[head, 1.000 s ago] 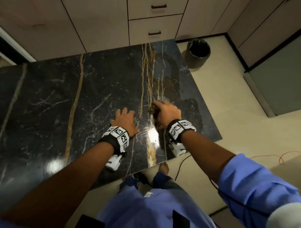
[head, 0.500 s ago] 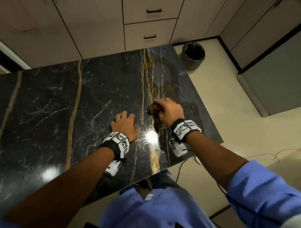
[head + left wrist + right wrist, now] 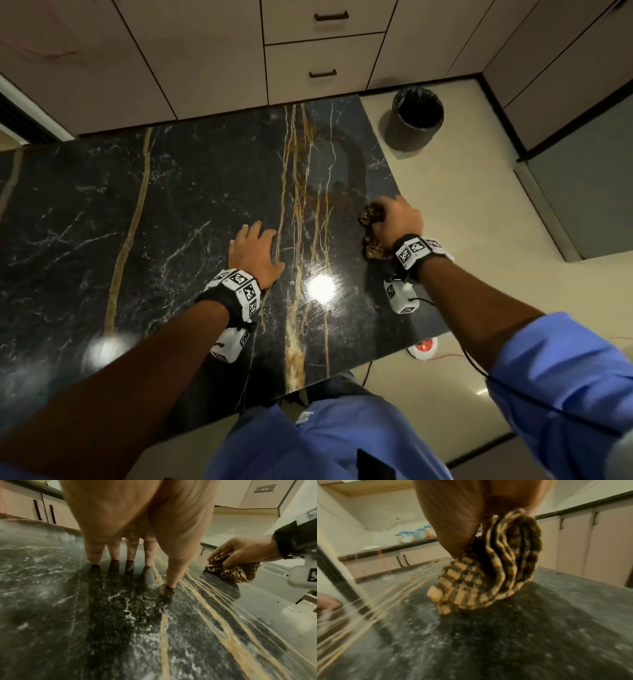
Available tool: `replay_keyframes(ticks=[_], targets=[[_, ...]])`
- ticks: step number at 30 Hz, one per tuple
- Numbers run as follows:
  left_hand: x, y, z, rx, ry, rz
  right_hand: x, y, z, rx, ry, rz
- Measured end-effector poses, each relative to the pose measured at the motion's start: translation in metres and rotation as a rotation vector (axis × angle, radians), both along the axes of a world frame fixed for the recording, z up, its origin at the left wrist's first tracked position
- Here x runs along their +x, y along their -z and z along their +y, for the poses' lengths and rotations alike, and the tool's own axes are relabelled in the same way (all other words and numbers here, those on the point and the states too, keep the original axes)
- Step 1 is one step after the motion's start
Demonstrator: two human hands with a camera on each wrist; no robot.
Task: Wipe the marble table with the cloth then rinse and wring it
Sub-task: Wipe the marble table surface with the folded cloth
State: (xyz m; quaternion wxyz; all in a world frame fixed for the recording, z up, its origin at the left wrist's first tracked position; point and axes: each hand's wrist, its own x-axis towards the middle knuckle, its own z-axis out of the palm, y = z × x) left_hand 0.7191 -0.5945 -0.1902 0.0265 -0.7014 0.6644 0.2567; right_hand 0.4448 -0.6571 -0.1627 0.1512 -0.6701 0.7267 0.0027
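A black marble table with gold and white veins fills the head view. My right hand grips a bunched brown-and-tan checked cloth near the table's right edge. The cloth hangs crumpled from my fingers and touches the marble in the right wrist view. My left hand lies flat on the marble, fingers straight and spread. The left wrist view shows its fingertips pressing the table, with the cloth to the right.
A black-lined waste bin stands on the floor beyond the table's far right corner. Beige cabinets with drawers line the far side. A red-and-white socket box and orange cable lie on the floor at the right.
My right hand has swept the cloth rightward, from the gold veins at mid-table to the right edge. The left hand has stayed flat in place.
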Motion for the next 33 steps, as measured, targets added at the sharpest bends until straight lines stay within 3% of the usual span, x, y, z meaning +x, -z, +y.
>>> replay_keyframes(ticks=[6,10,13,18,21,24,28,33], targets=[[0.000,-0.002,-0.005,0.024,-0.013,0.009,0.083,0.001,0.015,-0.083,-0.310,-0.207],[0.000,-0.010,-0.008,0.032,-0.025,-0.011,0.116,0.008,0.010,-0.007,-0.398,-0.173],[-0.003,-0.013,-0.010,0.038,-0.051,-0.005,0.101,0.013,-0.008,-0.016,-0.320,-0.128],[-0.004,-0.016,-0.012,0.066,-0.061,-0.012,0.035,0.007,-0.047,0.024,-0.030,-0.051],[-0.004,-0.016,-0.012,0.072,-0.056,-0.019,0.013,0.007,-0.046,-0.017,0.029,-0.066],[-0.003,-0.017,-0.014,0.074,-0.052,-0.029,0.037,0.007,-0.033,-0.100,-0.078,-0.149],[-0.002,-0.018,-0.016,0.036,-0.091,-0.040,0.102,0.014,-0.013,-0.121,-0.358,-0.224],[0.001,-0.017,-0.021,-0.025,-0.206,-0.021,0.118,0.019,-0.026,-0.072,-0.464,-0.115]])
